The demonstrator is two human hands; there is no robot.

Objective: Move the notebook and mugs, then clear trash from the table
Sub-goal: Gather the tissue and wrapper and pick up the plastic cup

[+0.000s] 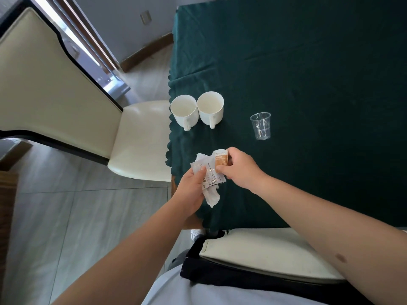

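Both hands gripping trash at near-left corner of table, mugs parked by left edge.

Left hand (193,190) is pinching a crumpled bunch of thin white wrappers (209,179), crinkly film w/ small print, plus a soft tissue-like tail hanging below the fingers. Right hand (239,168) is closing thumb + fingers on a small packet (221,160), orange/tan panel w/ white top, touching the wrapper bunch. Both are sitting over the dark green tablecloth (308,73), matte fabric, scalloped hem, light creases. Two white glazed mugs (198,110), cylindrical, are standing upright side by side, handles pointing toward the person. Clear plastic cup (260,126), tapered, ribbed base, is standing upright right of mugs, well apart. Cream padded chair (141,139) w/ dark trim is sitting at table's left side. Notebook not in view.
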